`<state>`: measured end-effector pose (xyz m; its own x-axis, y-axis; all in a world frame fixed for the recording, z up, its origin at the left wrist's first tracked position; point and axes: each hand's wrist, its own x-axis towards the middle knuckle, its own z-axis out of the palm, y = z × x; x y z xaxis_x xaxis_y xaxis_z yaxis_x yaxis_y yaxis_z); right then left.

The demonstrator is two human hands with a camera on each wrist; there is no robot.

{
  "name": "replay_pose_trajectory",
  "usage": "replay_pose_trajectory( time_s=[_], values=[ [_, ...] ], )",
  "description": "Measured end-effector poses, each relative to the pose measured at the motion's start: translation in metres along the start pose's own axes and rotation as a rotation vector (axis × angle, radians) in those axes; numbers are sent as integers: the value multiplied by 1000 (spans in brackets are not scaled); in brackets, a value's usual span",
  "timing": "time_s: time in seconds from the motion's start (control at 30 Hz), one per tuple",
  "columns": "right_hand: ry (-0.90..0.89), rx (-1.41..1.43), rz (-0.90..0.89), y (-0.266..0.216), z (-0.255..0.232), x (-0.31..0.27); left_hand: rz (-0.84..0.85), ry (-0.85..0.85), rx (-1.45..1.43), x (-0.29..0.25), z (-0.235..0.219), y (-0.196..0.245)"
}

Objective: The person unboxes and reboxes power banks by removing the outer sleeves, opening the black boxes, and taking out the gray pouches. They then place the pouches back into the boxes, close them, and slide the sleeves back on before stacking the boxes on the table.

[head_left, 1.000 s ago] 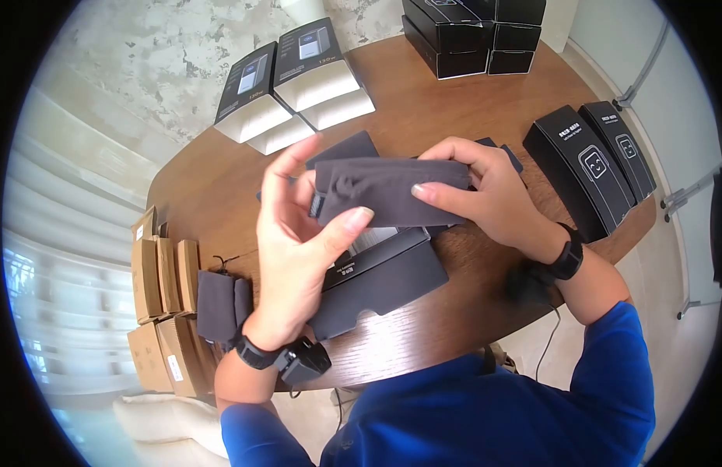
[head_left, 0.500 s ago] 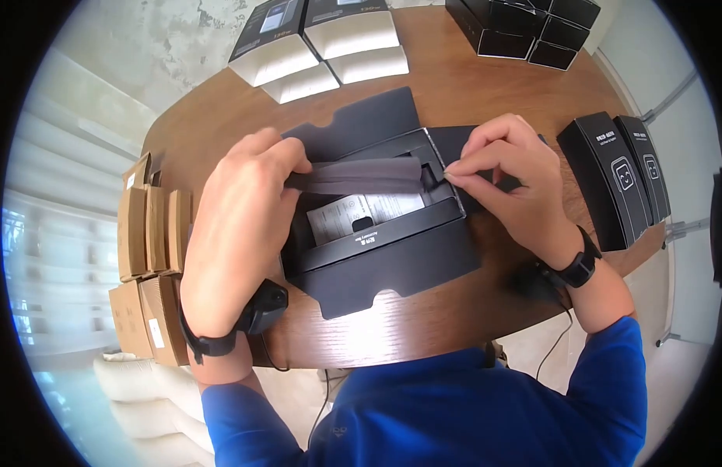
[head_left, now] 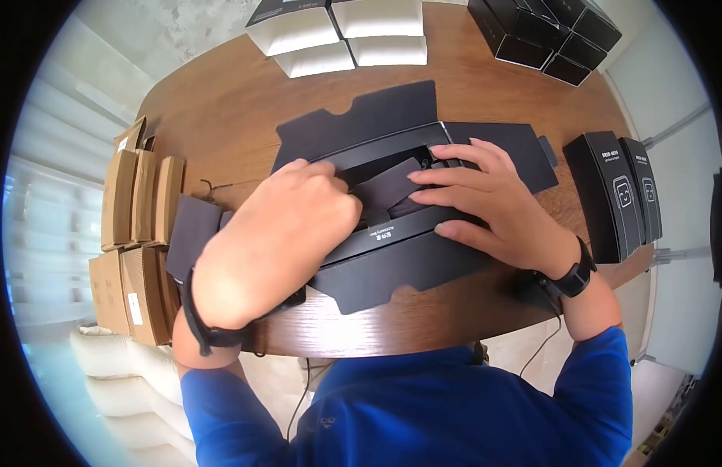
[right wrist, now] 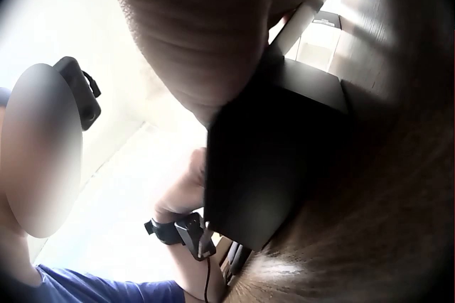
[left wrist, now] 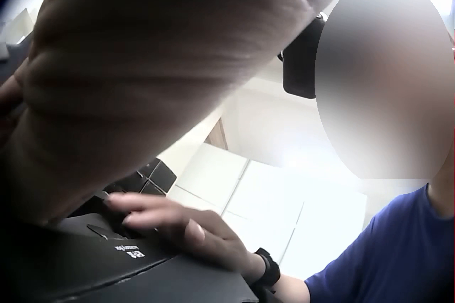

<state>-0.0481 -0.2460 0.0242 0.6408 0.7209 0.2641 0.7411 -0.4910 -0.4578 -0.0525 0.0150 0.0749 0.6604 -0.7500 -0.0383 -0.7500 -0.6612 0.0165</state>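
An unfolded black box (head_left: 408, 268) lies on the table in the head view, its flaps spread outward. Inside it is a dark grey fabric pouch (head_left: 388, 187). My left hand (head_left: 279, 241) reaches into the box's left part with bent fingers; its fingertips are hidden, so its hold on the pouch cannot be told. Over the right end of the box, my right hand (head_left: 505, 202) lies with fingers spread, the fingertips at the pouch and the inner edge. In the left wrist view the right hand (left wrist: 185, 228) rests over the box beside its printed front wall.
Brown cartons (head_left: 143, 288) stand at the left table edge, beside another grey pouch (head_left: 191, 233). White open-ended boxes (head_left: 380, 23) are at the back, stacked black boxes (head_left: 544, 35) at the back right. Two upright black boxes (head_left: 608, 194) stand on the right.
The pouch, held up between both hands a second ago, has gone down into the box. My right hand has moved from the box's right edge to over its inside, fingers spreading.
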Motion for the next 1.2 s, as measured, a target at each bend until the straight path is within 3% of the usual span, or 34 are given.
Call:
replay_pose_trajectory(
  time_s=[0.07, 0.17, 0.27, 0.3, 0.37, 0.43, 0.5, 0.53, 0.57, 0.6, 0.63, 0.7, 0.77, 0.83, 0.9, 0.93, 0.97, 1.03, 1.07, 1.2],
  values=[
    [-19, -10, 22, -3, -2, 0, 25, -147, 13, -2, -6, -2],
    [-40, -21, 66, -5, -4, 0, 66, 11, -77, -4, -5, -4],
    [-44, -10, 90, -6, -4, 0, 2, 23, -210, -3, -12, 4],
    [-39, 2, 94, -6, -4, 1, 1, 24, -213, -2, -12, 4],
    [-22, -24, 65, -6, -3, 0, 83, -146, -74, 0, -12, 1],
    [-1, -50, 36, -5, -2, 1, 73, -117, -80, 7, -3, 1],
    [123, 18, 15, -2, -2, 2, 58, -81, -87, 9, -3, 0],
    [118, 16, 11, -2, -4, 2, 35, -120, -123, 7, -11, -1],
    [234, 10, 29, -1, -6, 2, 11, -158, -159, 5, -15, -3],
    [350, 5, 48, 0, -8, 2, 18, 7, -194, 1, -15, -9],
    [348, 5, 43, 1, -10, 3, 68, 247, -274, 2, -17, -18],
    [416, -85, 24, 2, -16, 6, -210, 395, -269, -3, -34, -24],
    [343, -75, 5, 8, -22, 2, -368, 553, -429, 0, -37, -38],
    [180, -124, 89, 8, -23, 2, -376, 565, -525, 0, -25, -67],
    [136, -102, 86, 9, -28, 1, -238, 298, -667, 1, -14, -92],
    [95, -74, 96, 9, -31, 0, -200, 125, -913, 0, -7, -103],
    [91, -78, 87, 8, -34, -1, -205, 135, -914, -2, -1, -110],
    [46, 32, 115, 5, -40, -2, -9, -126, -1128, -6, 7, -118],
    [44, 33, 108, 4, -43, -3, -53, -156, -1273, -7, 12, -120],
    [-133, 98, 135, 2, -41, -3, -142, -330, -989, -1, 16, -124]
  ],
)
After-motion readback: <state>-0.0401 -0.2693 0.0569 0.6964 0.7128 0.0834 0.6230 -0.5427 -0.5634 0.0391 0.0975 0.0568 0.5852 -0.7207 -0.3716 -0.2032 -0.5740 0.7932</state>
